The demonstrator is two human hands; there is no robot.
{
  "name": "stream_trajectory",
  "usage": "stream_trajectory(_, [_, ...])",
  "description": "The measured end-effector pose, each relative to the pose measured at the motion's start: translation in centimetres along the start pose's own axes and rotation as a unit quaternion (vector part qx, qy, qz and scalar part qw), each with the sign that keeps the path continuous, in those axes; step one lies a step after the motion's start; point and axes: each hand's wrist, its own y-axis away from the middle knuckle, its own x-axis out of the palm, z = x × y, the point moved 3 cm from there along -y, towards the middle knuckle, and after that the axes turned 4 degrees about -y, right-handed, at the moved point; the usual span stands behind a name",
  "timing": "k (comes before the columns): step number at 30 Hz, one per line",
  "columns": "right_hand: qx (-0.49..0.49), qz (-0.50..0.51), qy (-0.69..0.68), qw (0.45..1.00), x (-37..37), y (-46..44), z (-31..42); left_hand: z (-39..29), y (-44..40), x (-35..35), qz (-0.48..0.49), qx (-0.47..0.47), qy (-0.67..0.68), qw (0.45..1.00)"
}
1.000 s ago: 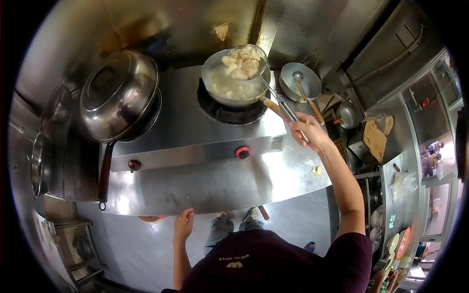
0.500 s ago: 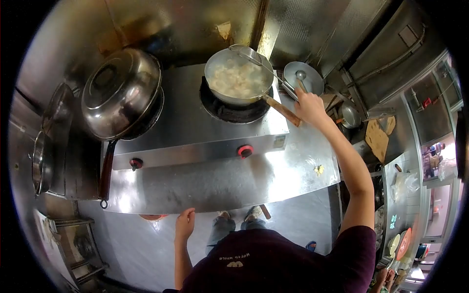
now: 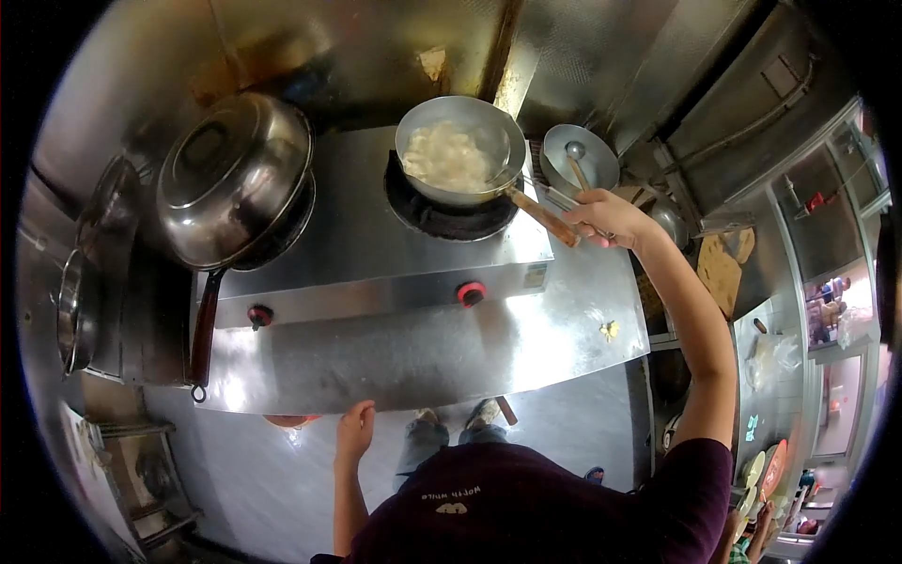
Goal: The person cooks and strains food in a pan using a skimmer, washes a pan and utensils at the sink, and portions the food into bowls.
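Observation:
My right hand (image 3: 601, 218) is closed around the handle of a metal skimmer (image 3: 554, 195), whose head is down in a saucepan. That light grey saucepan (image 3: 512, 127) sits on the right burner and has a wooden handle, which points toward my hand. Pale pieces of food (image 3: 446, 155) lie in cloudy liquid inside it; their kind is hard to make out. Low at the counter's front edge is my left hand (image 3: 355, 430), its fingers curled together with nothing visible in them. Behind my right hand a metal bowl (image 3: 601, 169) holds a ladle (image 3: 576, 152).
A covered, dark-handled wok (image 3: 225, 183) occupies the left burner. Red knobs (image 3: 471, 294) line the stove front. Yellowish scraps (image 3: 610, 330) lie on the steel counter (image 3: 404, 352). Pans hang at far left. Another person's hand (image 3: 763, 517) shows at lower right, near plates.
My right hand has turned and shifted slightly right and down. The skimmer's head has gone from the saucepan's far rim down into the liquid. My left hand stays put.

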Motion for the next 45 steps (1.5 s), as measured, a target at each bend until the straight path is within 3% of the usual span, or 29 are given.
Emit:
stream_trajectory(3, [0.004,0.103,-0.09,0.991,1.4,-1.6,-1.3,-0.3,-0.2,0.0,0.001,0.0,0.006,1.0])
stream_trajectory(12, [0.002,0.172,-0.359,0.917,8.3,-4.1,-3.9,-0.3,1.1,-1.1,-0.015,-0.004,0.002,1.0])
stream_trajectory(17, [-0.036,0.15,-0.386,0.909,7.9,-2.2,-4.7,0.1,1.9,-1.6,-0.027,-0.014,0.002,1.0])
stream_trajectory(21, [-0.056,0.052,-0.298,0.952,6.1,-0.4,-3.9,-0.1,1.6,-1.4,-0.013,-0.005,-0.03,0.999])
stream_trajectory(25, [-0.071,-0.042,-0.069,0.994,3.7,0.4,-3.7,-4.1,-0.5,-3.1,-0.063,-0.02,0.038,0.997])
stream_trajectory(26, [-0.117,-0.083,0.014,0.99,2.8,-0.4,-4.3,-6.2,-1.2,-4.6,-0.087,-0.029,0.068,0.993])
stream_trajectory(28, [-0.206,-0.156,0.18,0.949,1.7,-1.4,-5.1,-10.7,-2.7,-9.2,-0.187,0.127,0.009,0.974])
stream_trajectory(29, [-0.195,-0.169,0.249,0.933,1.8,0.2,-3.3,-14.8,-2.8,-12.4,-0.211,0.14,0.057,0.966])
stream_trajectory(30, [-0.205,-0.205,0.303,0.908,1.6,0.3,-3.2,-17.6,-2.5,-15.1,-0.275,0.22,0.082,0.932])
stream_trajectory(31, [-0.214,-0.239,0.357,0.877,1.4,0.4,-3.1,-21.2,-1.6,-17.8,-0.35,0.297,0.017,0.888])
stream_trajectory(32, [-0.224,-0.272,0.408,0.842,1.3,0.5,-3.2,-21.7,-0.2,-19.1,-0.45,0.347,0.017,0.822])
stream_trajectory(33, [-0.242,-0.288,0.415,0.828,1.2,0.5,-3.4,-23.8,1.1,-21.2,-0.474,0.399,0.046,0.783])
stream_trajectory(34, [-0.234,-0.295,0.407,0.832,1.5,0.7,-3.5,-25.6,2.3,-22.8,-0.444,0.462,0.117,0.758])
stream_trajectory(36, [-0.222,-0.311,0.393,0.836,2.5,1.4,-3.7,-28.9,3.9,-25.0,-0.294,0.562,0.285,0.719])
stream_trajectory(38, [-0.279,-0.303,0.412,0.813,3.1,1.5,-5.0,-31.9,4.4,-26.2,-0.123,0.581,0.419,0.687])
stream_trajectory(40, [-0.266,-0.263,0.349,0.859,2.8,1.6,-5.3,-33.9,4.8,-26.5,-0.023,0.548,0.489,0.678])
stream_trajectory(42, [-0.285,-0.275,0.325,0.859,3.1,2.6,-5.9,-34.8,5.8,-26.5,0.002,0.509,0.53,0.678])
stream_trajectory(44, [-0.283,-0.261,0.311,0.869,3.1,3.1,-5.7,-34.9,7.7,-26.4,-0.018,0.454,0.611,0.648])
stream_trajectory(45, [-0.272,-0.239,0.31,0.879,3.1,3.7,-5.2,-35.1,8.1,-26.4,-0.016,0.474,0.619,0.626])
